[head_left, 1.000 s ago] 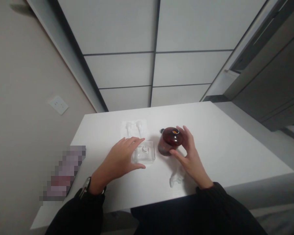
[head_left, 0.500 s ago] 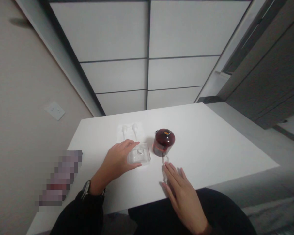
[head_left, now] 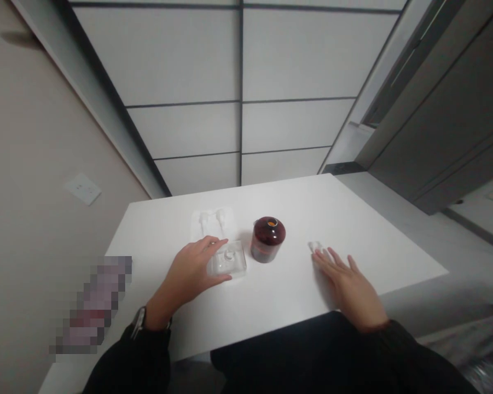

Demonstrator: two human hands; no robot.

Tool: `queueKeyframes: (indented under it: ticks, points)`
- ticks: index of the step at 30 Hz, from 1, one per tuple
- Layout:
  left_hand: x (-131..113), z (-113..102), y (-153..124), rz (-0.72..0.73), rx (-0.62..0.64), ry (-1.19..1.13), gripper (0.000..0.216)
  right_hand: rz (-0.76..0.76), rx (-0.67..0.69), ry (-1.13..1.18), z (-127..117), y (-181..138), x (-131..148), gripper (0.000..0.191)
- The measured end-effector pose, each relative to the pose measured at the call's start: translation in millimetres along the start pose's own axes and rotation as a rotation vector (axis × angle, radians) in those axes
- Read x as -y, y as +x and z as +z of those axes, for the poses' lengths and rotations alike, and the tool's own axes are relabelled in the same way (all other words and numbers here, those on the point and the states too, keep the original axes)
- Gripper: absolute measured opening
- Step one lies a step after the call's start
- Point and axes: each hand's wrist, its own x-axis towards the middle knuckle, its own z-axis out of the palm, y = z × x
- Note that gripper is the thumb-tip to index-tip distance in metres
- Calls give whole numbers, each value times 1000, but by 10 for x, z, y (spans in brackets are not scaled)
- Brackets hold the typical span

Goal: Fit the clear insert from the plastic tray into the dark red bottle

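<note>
A dark red round jar (head_left: 267, 239) with an orange spot on its lid stands upright on the white table (head_left: 295, 202). Left of it lies a clear square plastic piece (head_left: 228, 261), and my left hand (head_left: 191, 271) cups its left side, thumb and fingers touching it. My right hand (head_left: 348, 286) lies flat on the table to the right of the jar, fingers spread. Its fingertips rest on a small crumpled clear wrapper (head_left: 315, 247).
A white packet with two pump-like parts (head_left: 212, 221) lies behind the clear piece. A blurred-out object (head_left: 91, 305) sits at the table's left edge. A wall socket (head_left: 82, 189) is on the left wall. Grey cabinets stand at the right.
My right hand has let go of the jar, dropped to the table near me, then slid the crumpled wrapper out to the right. My left hand stayed on the clear piece.
</note>
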Motion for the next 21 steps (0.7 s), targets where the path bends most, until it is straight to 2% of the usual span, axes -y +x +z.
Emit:
queueKeyframes:
  ticks: [2,4,5,7,10,12,15,18,21]
  points:
    - [-13,-8,-10,-5,-6,-7,69,45,-87,21,-55,72,-57,42]
    - [-25,-13,-20,-7,-14,-11,71,69,-253,102,-137,182,65,35]
    - [-29,-13,-24,-7,-18,-12,73,77,-330,170,-176,252,171,34]
    - [-32,-7,-28,-7,-29,-13,77,73,-398,363,-227,423,418,42]
    - [-29,10,-32,-12,-41,-13,80,158,-255,709,-199,741,735,78]
    - [-24,22,-35,-15,-43,-15,80,189,-168,912,-134,932,850,92]
    - [-18,39,-39,-20,-37,-24,80,227,-141,1067,-61,1065,892,82]
    - [-12,54,-39,-26,-24,-37,84,232,-140,1079,-57,1022,870,69]
    - [-1,66,-40,-28,-21,-49,84,218,-147,1076,-66,939,879,69]
